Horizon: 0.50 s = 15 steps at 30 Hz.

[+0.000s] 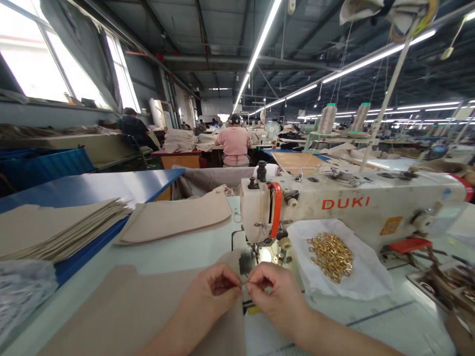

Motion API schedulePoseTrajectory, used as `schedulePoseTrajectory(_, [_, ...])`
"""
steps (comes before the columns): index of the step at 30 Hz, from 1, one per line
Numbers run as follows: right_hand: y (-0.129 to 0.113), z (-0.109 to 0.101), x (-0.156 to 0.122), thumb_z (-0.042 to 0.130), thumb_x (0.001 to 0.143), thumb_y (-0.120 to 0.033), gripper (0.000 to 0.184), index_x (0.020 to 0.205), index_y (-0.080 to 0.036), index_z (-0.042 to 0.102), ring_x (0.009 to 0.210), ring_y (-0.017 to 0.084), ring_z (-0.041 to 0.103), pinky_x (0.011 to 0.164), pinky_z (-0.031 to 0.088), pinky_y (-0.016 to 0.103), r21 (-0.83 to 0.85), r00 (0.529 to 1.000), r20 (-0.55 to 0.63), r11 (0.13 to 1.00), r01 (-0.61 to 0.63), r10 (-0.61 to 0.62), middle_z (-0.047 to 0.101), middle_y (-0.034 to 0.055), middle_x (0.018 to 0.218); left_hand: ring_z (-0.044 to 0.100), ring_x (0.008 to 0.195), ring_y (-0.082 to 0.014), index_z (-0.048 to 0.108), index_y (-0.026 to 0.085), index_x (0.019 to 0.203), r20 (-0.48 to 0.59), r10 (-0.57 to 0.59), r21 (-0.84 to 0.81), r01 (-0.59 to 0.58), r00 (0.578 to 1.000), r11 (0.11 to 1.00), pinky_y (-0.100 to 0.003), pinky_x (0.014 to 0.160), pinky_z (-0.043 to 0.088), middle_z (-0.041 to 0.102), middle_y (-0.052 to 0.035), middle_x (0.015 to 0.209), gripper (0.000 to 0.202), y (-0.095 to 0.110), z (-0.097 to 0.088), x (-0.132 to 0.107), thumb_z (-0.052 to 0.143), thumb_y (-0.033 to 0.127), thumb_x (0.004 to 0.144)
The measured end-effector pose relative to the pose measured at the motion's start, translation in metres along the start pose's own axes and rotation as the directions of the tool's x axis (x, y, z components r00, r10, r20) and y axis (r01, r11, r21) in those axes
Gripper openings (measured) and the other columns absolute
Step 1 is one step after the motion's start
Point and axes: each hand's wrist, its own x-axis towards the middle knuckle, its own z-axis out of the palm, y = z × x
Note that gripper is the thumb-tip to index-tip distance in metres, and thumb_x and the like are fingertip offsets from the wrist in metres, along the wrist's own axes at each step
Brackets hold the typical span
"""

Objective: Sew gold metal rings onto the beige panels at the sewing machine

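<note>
My left hand [218, 289] and my right hand [276, 289] meet in front of the sewing machine's needle area [258, 247]. Both are closed in a pinch, fingertips nearly touching. Between them shows a small thin pale piece [244, 283], mostly hidden by the fingers; its kind is too small to tell. Under my left hand and forearm lies a flat beige fabric panel [122, 301], its right edge close to the needle plate. The white sewing machine [308, 198] stands just beyond my hands. Right of it, a white cloth-like liner [363, 277] holds a heap of gold metal clasps [330, 254].
Beige panels are stacked on the left [74, 227], and more panels [181, 215] lie behind the work area. A crumpled plastic bag [25, 291] sits at far left. A parts tray [445, 282] is at right. A person in pink [234, 143] sits ahead.
</note>
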Motion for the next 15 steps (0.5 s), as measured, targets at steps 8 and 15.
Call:
schedulePoseTrajectory(8, [0.005,0.0,-0.001,0.057,0.074,-0.016,0.009,0.066,-0.018,0.058,0.062,0.012,0.054,0.057,0.04,0.021,0.021,0.999,0.003,0.999,0.046,-0.046,0.059,-0.0017,0.066,0.056,0.06,-0.0144,0.057,0.02,0.066,-0.063,0.115,0.141,-0.106,0.991,0.984,-0.023,0.057,0.047,0.058,0.0021,0.063,0.005,0.003,0.005,-0.007,0.062,0.02,0.066])
schedulePoseTrajectory(15, [0.003,-0.002,-0.001,0.065,0.072,-0.022,0.007,0.077,-0.02,0.061,0.062,0.013,0.057,0.059,0.043,0.023,0.289,0.989,0.069,0.947,-0.144,0.129,0.064,-0.002,0.068,0.061,0.063,-0.0152,0.056,0.022,0.068,-0.093,0.251,0.31,-0.211,0.964,0.927,-0.024,0.062,0.049,0.061,0.0024,0.066,0.007,0.012,0.005,-0.015,0.056,0.015,0.069])
